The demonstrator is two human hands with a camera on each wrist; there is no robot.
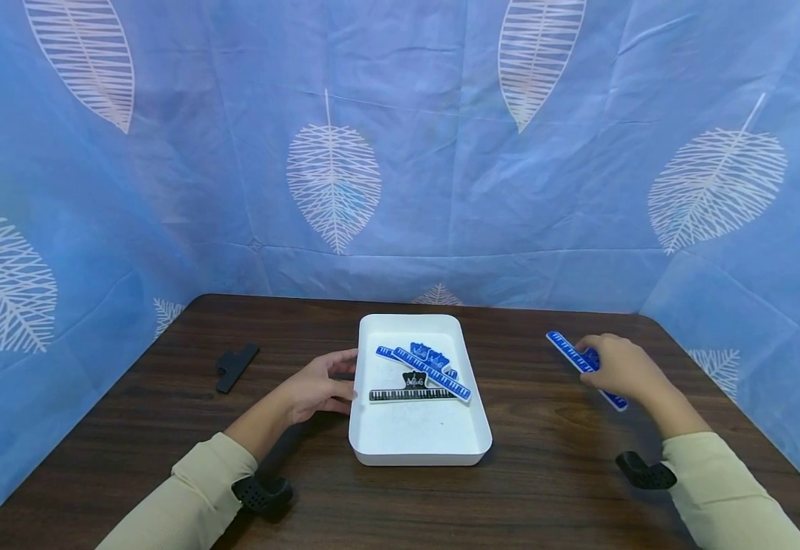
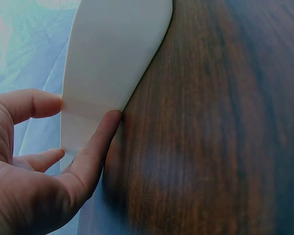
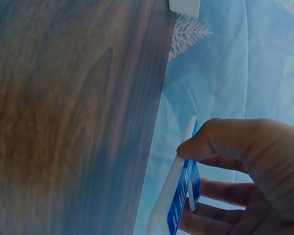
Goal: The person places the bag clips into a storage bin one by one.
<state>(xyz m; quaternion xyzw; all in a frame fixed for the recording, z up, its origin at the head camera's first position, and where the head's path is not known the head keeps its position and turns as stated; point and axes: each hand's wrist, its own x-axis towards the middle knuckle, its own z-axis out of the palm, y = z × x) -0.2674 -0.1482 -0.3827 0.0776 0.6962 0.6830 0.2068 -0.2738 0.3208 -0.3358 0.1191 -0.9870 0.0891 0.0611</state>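
In right hand (image 1: pixel 618 368), blue-and-white clip (image 1: pixel 566 351)

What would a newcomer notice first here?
The central white tray stands out first, holding two blue clips and one black clip, with the left hand touching its left side. Over at the right, the right hand grips another blue clip. Behind the table hangs a blue cloth with white leaves.

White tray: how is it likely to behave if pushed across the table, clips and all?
The white tray should probably slide rather than tip, being low, broad and seated flat. Its smooth, thin, straight walls suggest stiff, fairly light plastic. The three keyboard-print clips overlapping inside might shift under a sudden shove.
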